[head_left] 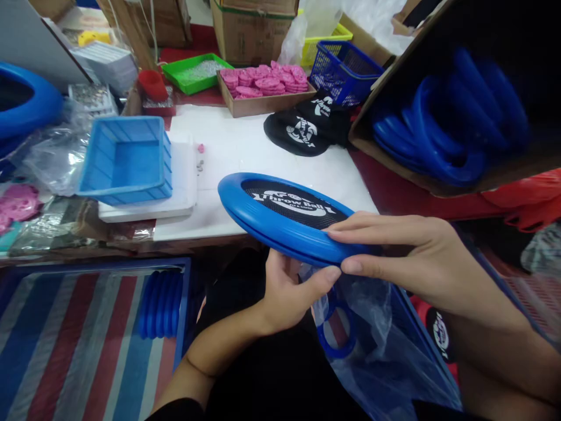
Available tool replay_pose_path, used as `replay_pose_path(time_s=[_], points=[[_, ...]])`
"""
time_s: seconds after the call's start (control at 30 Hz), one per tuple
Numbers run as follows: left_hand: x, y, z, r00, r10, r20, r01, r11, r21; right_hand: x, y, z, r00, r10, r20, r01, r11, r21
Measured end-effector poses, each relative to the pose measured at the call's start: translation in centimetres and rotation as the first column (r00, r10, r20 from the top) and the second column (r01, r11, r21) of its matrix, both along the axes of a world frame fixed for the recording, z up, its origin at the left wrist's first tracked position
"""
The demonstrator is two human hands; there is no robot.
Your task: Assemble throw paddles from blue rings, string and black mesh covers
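— How many blue discs (284, 219) are held?
— One, between one left hand (289, 295) and one right hand (405, 248).
— Toward the desk's (397, 190) far edge?
— One green tray (201, 83), one blue basket (335, 80), one carton (272, 106) of pink pieces (267, 85).
— By the near edge?
— One light-blue bin (127, 194).

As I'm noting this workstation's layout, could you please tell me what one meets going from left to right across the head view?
Blue-rimmed piece → light blue bin → green tray → held blue disc → blue rings in a carton.
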State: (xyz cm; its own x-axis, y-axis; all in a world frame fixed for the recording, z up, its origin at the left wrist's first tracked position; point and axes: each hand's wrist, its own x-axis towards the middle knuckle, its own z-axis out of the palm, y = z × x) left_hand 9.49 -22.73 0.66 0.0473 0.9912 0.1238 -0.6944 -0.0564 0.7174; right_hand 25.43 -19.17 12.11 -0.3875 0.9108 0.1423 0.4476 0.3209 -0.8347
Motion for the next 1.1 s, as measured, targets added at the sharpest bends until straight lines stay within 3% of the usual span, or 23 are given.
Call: replay_pose_path(time_s=[0.13, 0.4, 0.77, 0.93, 1.1], points=[[-0.2, 0.4, 0.6, 1.000, -0.003, 0.029, 0.003, 1.000, 0.017, -0.4, 0.3, 0.3, 0.999, -0.037, -0.022, 0.037, 0.999, -0.030], [-0.6, 1.2, 1.6, 0.996, -0.001, 0.089, 0.004, 0.999, -0.038, -0.3, 0.8, 0.1, 0.998, 0.064, 0.028, -0.068, 0.976, 0.206], [-1.1, 1.3, 1.5, 0.990, -0.053, 0.130, 0.063, 0.996, -0.070, -0.2, 1.2, 0.4, 0.979, 0.134, 0.153, -0.172, 0.945, 0.277], [-1.4, 1.2, 1.1, 0.986, -0.081, 0.144, 0.092, 0.993, -0.067, 0.0, 0.8, -0.3, 0.951, 0.152, 0.269, -0.244, 0.903, 0.353], [-2.1, 0.8, 0.4, 0.972, -0.143, 0.185, 0.184, 0.955, -0.232, -0.4, 0.0, -2.5, 0.909, 0.140, 0.392, -0.327, 0.824, 0.463]])
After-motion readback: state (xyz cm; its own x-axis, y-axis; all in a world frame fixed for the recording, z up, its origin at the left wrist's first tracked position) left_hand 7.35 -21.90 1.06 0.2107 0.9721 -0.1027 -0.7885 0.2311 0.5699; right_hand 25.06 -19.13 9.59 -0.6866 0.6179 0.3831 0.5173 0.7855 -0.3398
